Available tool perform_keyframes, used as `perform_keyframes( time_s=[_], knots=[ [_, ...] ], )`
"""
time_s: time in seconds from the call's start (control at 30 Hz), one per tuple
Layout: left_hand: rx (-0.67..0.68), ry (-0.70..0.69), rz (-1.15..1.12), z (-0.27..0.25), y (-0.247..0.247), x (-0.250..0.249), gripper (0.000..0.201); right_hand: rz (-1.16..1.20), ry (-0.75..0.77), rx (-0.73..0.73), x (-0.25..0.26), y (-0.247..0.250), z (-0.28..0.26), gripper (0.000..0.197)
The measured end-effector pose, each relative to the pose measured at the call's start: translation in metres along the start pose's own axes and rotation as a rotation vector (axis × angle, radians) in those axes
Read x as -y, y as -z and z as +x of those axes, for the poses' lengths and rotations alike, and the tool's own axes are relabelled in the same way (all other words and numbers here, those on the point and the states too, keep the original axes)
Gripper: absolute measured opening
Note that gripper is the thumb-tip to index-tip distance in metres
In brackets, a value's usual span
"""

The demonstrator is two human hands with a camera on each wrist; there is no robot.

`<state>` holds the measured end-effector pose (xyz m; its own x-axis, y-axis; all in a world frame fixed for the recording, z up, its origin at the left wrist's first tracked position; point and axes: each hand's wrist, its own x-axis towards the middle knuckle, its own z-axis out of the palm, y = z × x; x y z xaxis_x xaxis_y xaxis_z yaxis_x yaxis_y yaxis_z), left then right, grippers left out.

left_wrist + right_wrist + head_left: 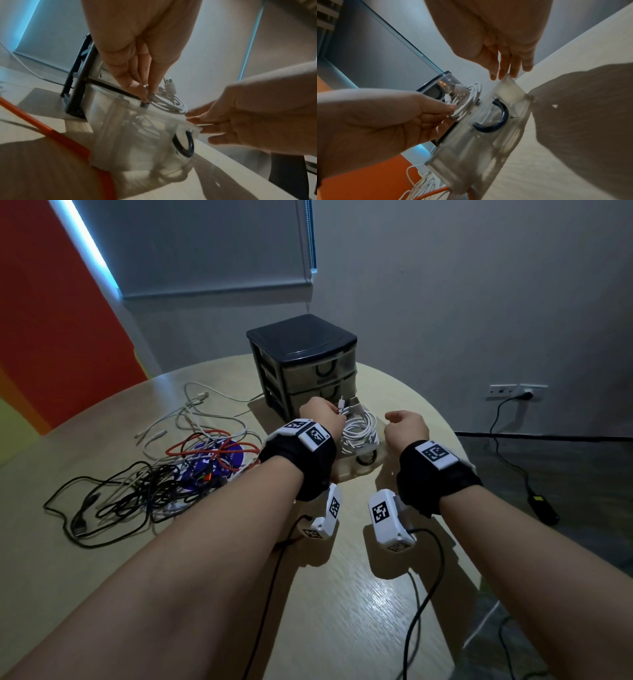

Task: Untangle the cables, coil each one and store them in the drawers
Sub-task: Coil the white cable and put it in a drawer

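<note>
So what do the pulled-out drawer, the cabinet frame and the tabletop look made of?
Drawer: clear, slightly frosted plastic; the coiled white cable shows through its wall.
Cabinet frame: dark, opaque plastic, smooth with a dull sheen.
Tabletop: pale wood grain, probably laminate, glossy where light reflects.

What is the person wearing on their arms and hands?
Both forearms are bare, with no sleeves or gloves. Each wrist has a black fabric wrap carrying white blocks printed with black-and-white square codes. A white camera unit hangs under each wrist, trailing a black cable. The left hand and right hand are bare.
</note>
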<state>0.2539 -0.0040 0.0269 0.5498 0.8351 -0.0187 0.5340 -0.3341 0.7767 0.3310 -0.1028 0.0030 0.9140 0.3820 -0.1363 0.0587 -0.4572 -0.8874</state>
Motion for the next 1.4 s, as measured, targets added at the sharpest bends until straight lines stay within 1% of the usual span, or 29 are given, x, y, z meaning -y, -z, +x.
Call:
perform_keyframes(
  time_s=[0.07,0.2,0.3,0.43,0.5,0.6,0.77,0.93,1.03,1.13,1.17,1.23,1.33,1.4],
  knots=[
    [-0.002,-0.014,0.025,0.004,-0.006,-0.001,0.022,0.002,0.009,0.013,-0.002,-0.002,0.005,0.040],
    [0.024,-0.012,0.053,0.010,-0.017,0.000,0.022,0.036,0.018,0.022,-0.008,-0.007,0.013,0.033],
    [0.041,-0.042,0.087,0.014,-0.023,0.002,0.024,0.092,0.005,0.030,-0.013,-0.011,0.017,0.031],
    [0.125,-0.101,0.219,0.017,-0.026,0.005,0.025,0.168,-0.018,0.029,-0.016,-0.013,0.021,0.032],
    [0.170,-0.110,0.276,0.019,-0.026,0.005,0.026,0.213,-0.029,0.018,-0.018,-0.016,0.022,0.029],
    [0.197,-0.116,0.315,0.020,-0.025,0.006,0.026,0.262,-0.038,-0.009,-0.021,-0.022,0.024,0.027],
    [0.209,-0.128,0.258,0.019,-0.023,0.011,0.022,0.266,-0.043,-0.018,-0.025,-0.028,0.028,0.026],
    [0.180,-0.134,0.262,0.017,-0.024,0.011,0.022,0.239,-0.031,-0.013,-0.031,-0.033,0.033,0.028],
    [0.220,-0.149,0.329,0.016,-0.025,0.008,0.026,0.198,-0.012,0.002,-0.024,-0.024,0.023,0.030],
    [0.260,-0.143,0.365,0.015,-0.024,0.006,0.029,0.103,0.004,0.014,-0.019,-0.017,0.017,0.032],
    [0.250,-0.144,0.358,0.015,-0.024,0.006,0.028,0.075,0.018,0.010,-0.016,-0.015,0.015,0.033],
    [0.186,-0.151,0.311,0.013,-0.020,0.008,0.026,0.025,0.055,0.003,-0.008,-0.013,0.008,0.036],
    [0.065,-0.152,0.183,0.008,-0.008,0.013,0.033,-0.035,0.133,-0.031,0.004,-0.013,-0.003,0.040],
    [0.003,-0.170,0.126,0.003,0.003,0.017,0.032,-0.055,0.198,-0.059,0.011,-0.015,-0.011,0.041]
  ],
)
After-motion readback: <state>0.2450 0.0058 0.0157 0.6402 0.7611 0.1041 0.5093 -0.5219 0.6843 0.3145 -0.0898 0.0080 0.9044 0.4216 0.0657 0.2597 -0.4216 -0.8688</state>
